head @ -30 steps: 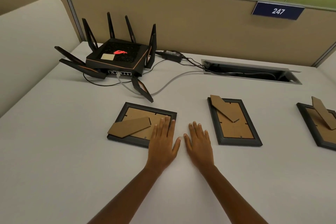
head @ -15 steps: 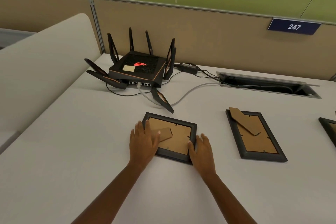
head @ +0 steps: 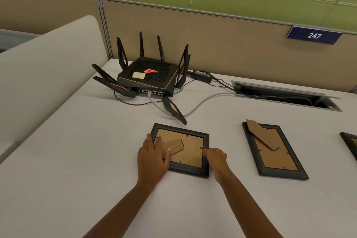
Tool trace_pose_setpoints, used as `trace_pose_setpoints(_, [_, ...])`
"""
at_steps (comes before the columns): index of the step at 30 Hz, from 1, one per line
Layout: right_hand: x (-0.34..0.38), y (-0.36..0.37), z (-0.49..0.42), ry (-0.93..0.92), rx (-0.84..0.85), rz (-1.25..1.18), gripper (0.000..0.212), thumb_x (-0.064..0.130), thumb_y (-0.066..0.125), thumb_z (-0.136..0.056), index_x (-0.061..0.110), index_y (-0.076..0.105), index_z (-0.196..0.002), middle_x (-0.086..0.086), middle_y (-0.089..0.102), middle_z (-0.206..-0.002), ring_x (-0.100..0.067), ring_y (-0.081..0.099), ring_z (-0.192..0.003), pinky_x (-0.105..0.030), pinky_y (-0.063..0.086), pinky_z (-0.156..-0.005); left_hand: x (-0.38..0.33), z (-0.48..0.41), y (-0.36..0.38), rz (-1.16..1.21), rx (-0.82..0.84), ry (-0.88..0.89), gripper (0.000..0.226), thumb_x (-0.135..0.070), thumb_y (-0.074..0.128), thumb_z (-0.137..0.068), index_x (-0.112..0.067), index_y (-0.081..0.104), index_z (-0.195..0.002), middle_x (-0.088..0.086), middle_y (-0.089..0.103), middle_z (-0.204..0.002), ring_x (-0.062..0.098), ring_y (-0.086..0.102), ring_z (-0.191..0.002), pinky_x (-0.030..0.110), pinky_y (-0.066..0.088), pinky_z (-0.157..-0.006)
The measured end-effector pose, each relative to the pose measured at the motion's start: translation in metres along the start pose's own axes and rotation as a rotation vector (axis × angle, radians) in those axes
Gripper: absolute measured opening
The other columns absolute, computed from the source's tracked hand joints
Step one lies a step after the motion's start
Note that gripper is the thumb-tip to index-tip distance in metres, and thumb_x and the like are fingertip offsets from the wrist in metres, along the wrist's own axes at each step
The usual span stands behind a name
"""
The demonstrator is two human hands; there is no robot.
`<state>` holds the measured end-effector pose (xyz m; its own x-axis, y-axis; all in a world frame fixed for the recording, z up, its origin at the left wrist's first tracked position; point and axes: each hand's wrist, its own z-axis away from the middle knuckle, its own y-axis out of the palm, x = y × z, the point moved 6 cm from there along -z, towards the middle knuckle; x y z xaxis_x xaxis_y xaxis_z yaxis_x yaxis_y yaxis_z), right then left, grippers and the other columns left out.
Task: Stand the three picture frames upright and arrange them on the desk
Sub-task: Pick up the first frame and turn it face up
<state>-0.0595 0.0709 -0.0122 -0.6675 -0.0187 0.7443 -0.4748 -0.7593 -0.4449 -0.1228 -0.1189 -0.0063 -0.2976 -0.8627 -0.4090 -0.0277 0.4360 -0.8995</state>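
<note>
**Mia:** Where are the hands?

**Ben:** Both are on the near frame (head: 182,149). It lies face down on the table (head: 77,160). The left hand (head: 153,158) lies flat and open on its left side, on top of the brown stand flap (head: 172,146). The right hand (head: 215,155) is curled at its right edge. I cannot tell if it is gripping the edge or just touching it.

**Mia:** And the other frames?

**Ben:** The second frame (head: 274,149) lies flat off to the right of the right hand. The third frame (head: 350,146) is even more to the right. I see only its corner.

**Mia:** So none is standing up?

**Ben:** Not yet. I think this is the start of the first one.

**Mia:** What could go wrong?

**Ben:** The left hand is pressing on the flap. If it stays there while the frame is lifted, the flap may bend or not swing out. Then the frame would have nothing to lean on and fall back down.

**Mia:** Anything else?

**Ben:** The router (head: 149,77) sits just past the hands. One black antenna (head: 174,110) points at the frame's far edge, and a grey cable (head: 202,102) lies near it. If the frame is tipped up and pushed away, it may bump the antenna or catch the cable.
</note>
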Motion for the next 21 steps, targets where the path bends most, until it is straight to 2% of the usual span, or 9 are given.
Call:
trace_pose_setpoints(3, [0.002,0.0,0.0,0.069,0.057,-0.079,0.026,0.006,0.055,-0.081,-0.001,0.051,-0.105,-0.023,0.046,-0.128,-0.033,0.044,-0.111,-0.042,0.041,-0.102,0.002,-0.002,0.0,-0.001,-0.003,0.008,0.048,-0.033,0.056,-0.082,-0.001,0.057,-0.119,0.032,0.055,-0.125,0.043,0.059,-0.108,0.046,0.052,-0.085])
trace_pose_setpoints(7, [0.006,0.003,0.01,0.094,0.161,-0.242,0.04,0.002,0.052,-0.08,-0.002,0.043,-0.119,-0.019,0.042,-0.131,-0.031,0.041,-0.109,-0.039,0.04,-0.089,0.003,-0.002,-0.001,0.037,-0.026,0.014,0.051,-0.035,0.053,-0.078,-0.002,0.059,-0.117,0.031,0.059,-0.121,0.043,0.061,-0.105,0.047,0.054,-0.082])
trace_pose_setpoints(11, [0.008,0.0,0.014,0.106,0.205,-0.341,0.043,0.002,0.051,-0.081,0.0,0.041,-0.123,-0.019,0.045,-0.127,-0.031,0.043,-0.113,-0.041,0.04,-0.09,0.005,-0.002,-0.002,0.07,-0.041,-0.005,0.057,-0.04,0.047,-0.08,-0.005,0.054,-0.124,0.028,0.052,-0.13,0.041,0.055,-0.115,0.046,0.049,-0.092])
trace_pose_setpoints(12, [0.007,-0.001,0.014,0.116,0.214,-0.359,0.043,0.004,0.052,-0.082,0.0,0.041,-0.124,-0.018,0.047,-0.123,-0.032,0.045,-0.113,-0.04,0.041,-0.087,0.005,-0.002,-0.003,0.074,-0.046,-0.006,0.057,-0.04,0.048,-0.08,-0.005,0.054,-0.124,0.028,0.053,-0.13,0.041,0.056,-0.114,0.046,0.049,-0.091])
trace_pose_setpoints(14, [0.005,0.001,0.017,0.134,0.254,-0.377,0.039,0.006,0.052,-0.084,-0.001,0.044,-0.121,-0.016,0.053,-0.105,-0.03,0.049,-0.102,-0.036,0.044,-0.078,0.005,-0.001,-0.004,0.091,-0.048,-0.005,0.055,-0.038,0.051,-0.078,-0.003,0.057,-0.12,0.029,0.055,-0.126,0.043,0.059,-0.108,0.046,0.051,-0.088])
trace_pose_setpoints(17, [0.003,0.008,0.021,0.108,0.267,-0.334,0.031,0.004,0.048,-0.087,-0.005,0.048,-0.117,-0.009,0.05,-0.079,-0.025,0.05,-0.082,-0.037,0.045,-0.082,0.004,0.0,-0.005,0.118,-0.051,0.006,0.053,-0.035,0.053,-0.077,0.0,0.058,-0.117,0.029,0.058,-0.123,0.042,0.061,-0.103,0.046,0.052,-0.085])
trace_pose_setpoints(19, [0.004,0.007,0.023,0.056,0.254,-0.31,0.029,0.003,0.044,-0.09,-0.006,0.048,-0.117,-0.008,0.052,-0.078,-0.024,0.051,-0.079,-0.037,0.044,-0.082,0.003,0.002,-0.009,0.143,-0.067,0.014,0.053,-0.037,0.048,-0.081,0.0,0.057,-0.118,0.027,0.057,-0.126,0.041,0.059,-0.109,0.047,0.049,-0.09])
trace_pose_setpoints(21, [0.007,0.003,0.026,0.033,0.285,-0.352,0.031,0.006,0.043,-0.092,-0.007,0.046,-0.121,-0.013,0.058,-0.092,-0.028,0.053,-0.091,-0.038,0.045,-0.087,-0.005,0.006,-0.013,0.134,-0.088,0.134,0.055,-0.043,0.034,-0.09,-0.001,0.056,-0.119,0.023,0.06,-0.124,0.039,0.057,-0.114,0.049,0.046,-0.095])
